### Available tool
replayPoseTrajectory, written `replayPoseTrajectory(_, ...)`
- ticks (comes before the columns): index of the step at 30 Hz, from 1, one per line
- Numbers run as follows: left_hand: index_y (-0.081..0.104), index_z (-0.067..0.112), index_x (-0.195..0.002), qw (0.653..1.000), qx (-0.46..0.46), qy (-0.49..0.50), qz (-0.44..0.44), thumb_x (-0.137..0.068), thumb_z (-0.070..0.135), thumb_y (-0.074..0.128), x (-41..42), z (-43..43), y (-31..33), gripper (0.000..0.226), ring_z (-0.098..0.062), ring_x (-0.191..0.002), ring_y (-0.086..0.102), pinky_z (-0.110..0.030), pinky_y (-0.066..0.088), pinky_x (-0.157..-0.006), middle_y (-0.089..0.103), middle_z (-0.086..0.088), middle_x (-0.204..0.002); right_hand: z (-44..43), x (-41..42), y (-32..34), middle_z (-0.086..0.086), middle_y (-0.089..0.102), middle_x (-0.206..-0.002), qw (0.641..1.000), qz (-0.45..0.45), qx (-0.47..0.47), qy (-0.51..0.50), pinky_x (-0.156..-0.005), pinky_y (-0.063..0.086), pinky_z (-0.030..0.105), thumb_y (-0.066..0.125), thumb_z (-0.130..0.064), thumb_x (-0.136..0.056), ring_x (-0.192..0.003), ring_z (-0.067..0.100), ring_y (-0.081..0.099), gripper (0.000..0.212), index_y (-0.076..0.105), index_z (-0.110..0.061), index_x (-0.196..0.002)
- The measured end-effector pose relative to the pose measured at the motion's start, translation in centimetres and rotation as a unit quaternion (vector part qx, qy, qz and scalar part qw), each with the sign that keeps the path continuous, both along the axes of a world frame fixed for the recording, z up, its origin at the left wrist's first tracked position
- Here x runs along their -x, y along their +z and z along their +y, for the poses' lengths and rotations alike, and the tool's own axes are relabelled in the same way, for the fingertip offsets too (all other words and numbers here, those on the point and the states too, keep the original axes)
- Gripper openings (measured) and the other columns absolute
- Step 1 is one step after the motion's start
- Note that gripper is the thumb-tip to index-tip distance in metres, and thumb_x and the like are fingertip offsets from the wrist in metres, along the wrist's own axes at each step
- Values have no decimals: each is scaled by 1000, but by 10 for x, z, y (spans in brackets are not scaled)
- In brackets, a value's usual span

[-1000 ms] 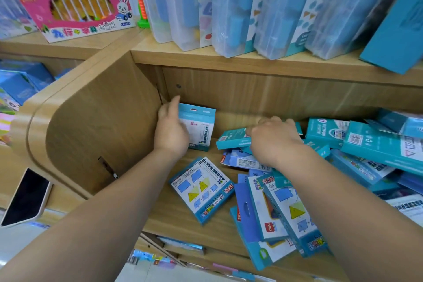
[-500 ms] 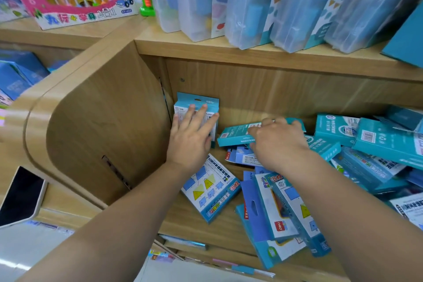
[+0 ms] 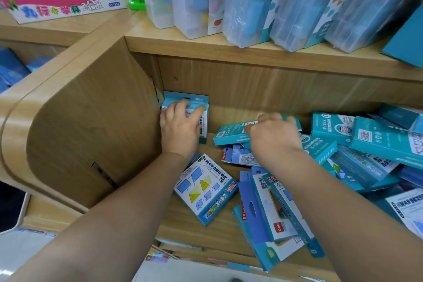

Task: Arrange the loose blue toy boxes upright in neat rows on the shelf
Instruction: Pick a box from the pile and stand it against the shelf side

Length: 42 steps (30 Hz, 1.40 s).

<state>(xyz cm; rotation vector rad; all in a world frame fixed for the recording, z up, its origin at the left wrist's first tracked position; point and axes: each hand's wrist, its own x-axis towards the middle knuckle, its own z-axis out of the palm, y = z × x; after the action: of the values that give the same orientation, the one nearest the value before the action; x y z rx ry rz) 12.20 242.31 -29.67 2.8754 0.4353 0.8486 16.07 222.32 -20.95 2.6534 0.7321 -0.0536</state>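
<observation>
Box [image 3: 197,101] upright behind left grip [image 3: 179,128], second box [image 3: 230,134] in right grip [image 3: 272,137].

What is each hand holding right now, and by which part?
Right hand grips the flat teal box over its far long edge, near the right end. Left hand only presses the upright box on its front face.
</observation>
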Motion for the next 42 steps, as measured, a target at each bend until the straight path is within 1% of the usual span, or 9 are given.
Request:
replayPoseTrajectory(6,42,24,-150,999,22,-10,39,-89,26,70,23,-14,8,67,-37,-144,32,-56,30,-117,41,-15,-152,7,2,5,5,58,-124,1000,-13,-5,8,-92,38,44,54,-15,-90,-117,29,48,39,59,-24,-128)
replayPoseTrajectory(11,43,30,-146,981,91,-29,169,-93,50,58,82,-32,-10,58,-21,-134,38,-38,39,-108,42,0,-148,6,3,7,5,59,-124,999,-13,-9,29,-94,39,43,51,-17,-93,-117,28,48,36,60,-24,-127)
replayPoseTrajectory(15,25,38,-154,945,175,-28,276,-74,88,40,114,-31,-31,95,-18,-133,36,-33,36,-110,37,8,-152,-1,6,6,4,55,-127,999,2,-5,48,-98,38,48,54,-15,-89,-120,29,45,43,55,-24,-131)
replayPoseTrajectory(20,16,29,-158,944,145,-41,294,-69,91,49,116,-38,-28,113,-16,-140,30,-30,28,-115,31,7,-158,-13,12,-4,5,49,-137,996,7,-8,84,-108,29,60,53,-29,-94,-129,31,39,53,40,-30,-145)
replayPoseTrajectory(24,22,28,-157,936,166,-39,309,-57,98,44,116,-38,-21,124,-16,-138,33,-31,29,-114,35,6,-157,-27,17,-5,3,49,-140,992,-8,-28,121,-110,25,63,56,-42,-93,-131,32,39,53,41,-33,-144)
replayPoseTrajectory(27,38,27,-147,940,156,-20,302,-59,91,60,118,-43,-18,111,-16,-127,45,-30,39,-104,49,6,-144,-36,20,0,2,49,-139,989,-12,-49,139,-112,23,64,54,-44,-95,-131,31,39,48,45,-33,-141)
replayPoseTrajectory(30,47,29,-127,947,141,11,289,-56,95,54,121,-51,-18,97,-13,-106,51,-30,46,-85,58,7,-122,-44,28,6,2,50,-140,988,-19,-70,140,-114,21,63,46,-49,-98,-132,30,38,44,47,-33,-139)
replayPoseTrajectory(35,47,25,-139,974,124,-16,190,-65,91,34,116,-63,-3,100,-24,-122,49,-38,43,-100,53,1,-134,-65,52,13,3,48,-142,985,-48,-127,103,-116,21,61,42,-55,-98,-139,29,34,45,51,-31,-136)
replayPoseTrajectory(42,56,18,-128,968,128,-216,22,-76,65,58,80,-127,48,70,-31,-109,55,-44,46,-95,59,-7,-120,-139,88,24,7,61,-131,970,-135,-203,-7,-104,40,54,58,-53,-87,-126,33,51,47,66,-25,-123)
